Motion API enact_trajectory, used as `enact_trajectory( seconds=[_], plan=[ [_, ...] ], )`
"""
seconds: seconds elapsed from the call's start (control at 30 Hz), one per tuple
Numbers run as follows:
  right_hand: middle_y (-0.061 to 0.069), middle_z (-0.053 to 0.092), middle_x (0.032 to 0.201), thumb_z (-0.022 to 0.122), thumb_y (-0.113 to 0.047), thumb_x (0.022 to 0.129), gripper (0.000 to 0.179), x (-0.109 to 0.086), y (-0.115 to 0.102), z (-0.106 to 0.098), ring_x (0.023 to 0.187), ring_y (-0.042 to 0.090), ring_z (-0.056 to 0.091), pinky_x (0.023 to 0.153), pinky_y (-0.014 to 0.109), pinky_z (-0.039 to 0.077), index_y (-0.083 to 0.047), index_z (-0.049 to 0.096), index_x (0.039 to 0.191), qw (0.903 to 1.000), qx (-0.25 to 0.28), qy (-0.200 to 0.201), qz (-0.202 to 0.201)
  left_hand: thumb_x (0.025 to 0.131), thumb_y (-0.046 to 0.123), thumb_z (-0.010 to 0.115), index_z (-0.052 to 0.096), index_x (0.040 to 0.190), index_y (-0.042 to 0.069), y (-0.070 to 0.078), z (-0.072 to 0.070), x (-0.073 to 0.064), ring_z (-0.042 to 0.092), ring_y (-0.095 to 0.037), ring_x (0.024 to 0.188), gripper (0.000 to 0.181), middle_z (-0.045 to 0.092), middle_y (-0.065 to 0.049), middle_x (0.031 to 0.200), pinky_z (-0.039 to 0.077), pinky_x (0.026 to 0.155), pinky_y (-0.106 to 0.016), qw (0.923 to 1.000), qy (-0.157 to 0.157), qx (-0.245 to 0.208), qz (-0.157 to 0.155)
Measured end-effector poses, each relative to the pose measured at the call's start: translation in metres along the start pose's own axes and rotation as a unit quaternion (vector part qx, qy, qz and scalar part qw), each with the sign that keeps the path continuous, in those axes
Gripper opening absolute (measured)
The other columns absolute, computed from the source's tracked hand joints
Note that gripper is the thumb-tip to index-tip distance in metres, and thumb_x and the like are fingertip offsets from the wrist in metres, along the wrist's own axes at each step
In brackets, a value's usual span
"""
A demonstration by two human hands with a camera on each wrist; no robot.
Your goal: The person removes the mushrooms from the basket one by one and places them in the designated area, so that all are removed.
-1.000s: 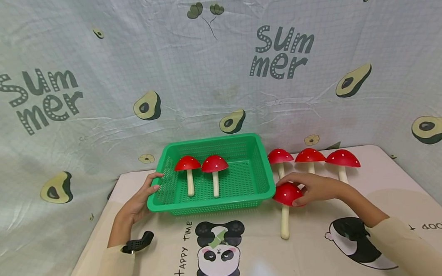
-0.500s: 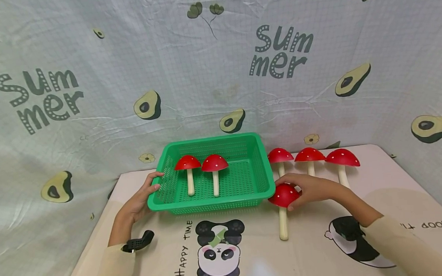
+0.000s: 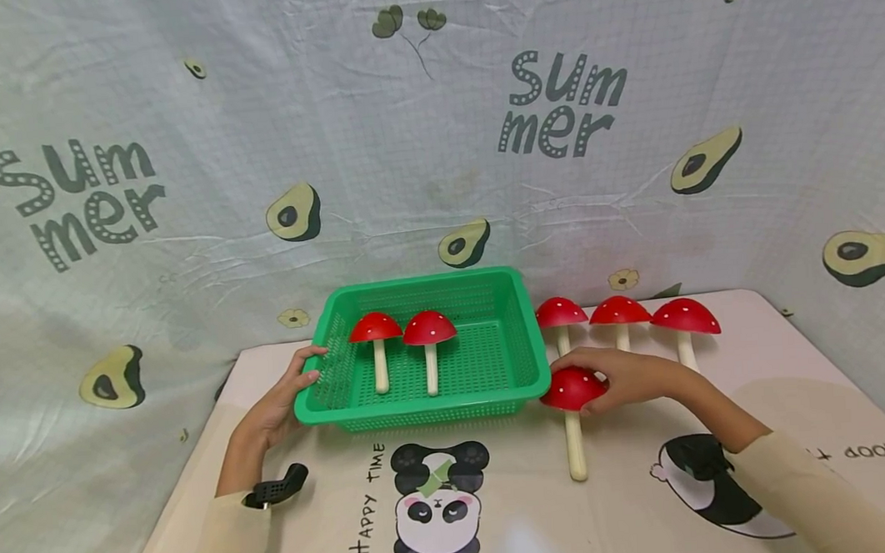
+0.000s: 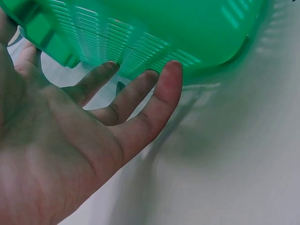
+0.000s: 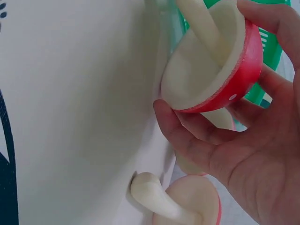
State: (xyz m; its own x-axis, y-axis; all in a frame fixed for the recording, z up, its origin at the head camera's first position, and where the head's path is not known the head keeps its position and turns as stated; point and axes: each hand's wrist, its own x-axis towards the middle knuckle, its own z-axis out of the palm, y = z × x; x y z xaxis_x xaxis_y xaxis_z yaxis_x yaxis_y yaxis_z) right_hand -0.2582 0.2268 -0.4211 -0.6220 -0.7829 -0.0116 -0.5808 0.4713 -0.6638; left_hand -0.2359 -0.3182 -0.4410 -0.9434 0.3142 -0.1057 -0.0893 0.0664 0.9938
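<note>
While left hand [image 3: 275,406], fingers apart, touches basket [image 3: 423,412] at its left end, right hand [image 3: 619,376] grips mushroom cap [image 3: 573,389] just right of basket; two mushrooms [image 3: 429,331] lie inside.

Makeshift tabletop setup, rm type unclear, w/ avocado-print cloth [image 3: 375,130] hung behind 1 panda-print tbl [image 3: 528,472].
</note>
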Motion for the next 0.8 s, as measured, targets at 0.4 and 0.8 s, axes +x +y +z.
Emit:
enact_trajectory(
  seconds=[0.4,0.8],
  plan=[
    [0.010,0.050,0.141,0.082,-0.017,0.083,0.068,-0.003,0.001,-0.005,0.132,0.039,0.043,0.089,0.033,0.056,-0.018,0.050,0.143,0.9984,0.043,-0.034,0.016,0.107,0.029,0.043,0.037,0.129,0.045,0.001,0.001,-0.003,0.060,-0.021,0.099,0.027,0.033,-0.017,0.134,0.056,0.080,-0.037,0.9999,0.012,0.006,-0.009],
    [0.015,0.052,0.143,0.079,-0.027,0.087,0.067,-0.009,-0.013,-0.026,0.128,0.041,0.051,0.089,0.045,0.058,-0.014,0.050,0.145,0.9997,-0.003,-0.005,0.023,0.107,0.029,0.043,0.037,0.128,0.045,0.001,0.003,-0.002,0.059,-0.022,0.101,0.027,0.028,-0.020,0.140,0.056,0.081,-0.037,0.9998,0.014,0.004,-0.010]
  ],
)
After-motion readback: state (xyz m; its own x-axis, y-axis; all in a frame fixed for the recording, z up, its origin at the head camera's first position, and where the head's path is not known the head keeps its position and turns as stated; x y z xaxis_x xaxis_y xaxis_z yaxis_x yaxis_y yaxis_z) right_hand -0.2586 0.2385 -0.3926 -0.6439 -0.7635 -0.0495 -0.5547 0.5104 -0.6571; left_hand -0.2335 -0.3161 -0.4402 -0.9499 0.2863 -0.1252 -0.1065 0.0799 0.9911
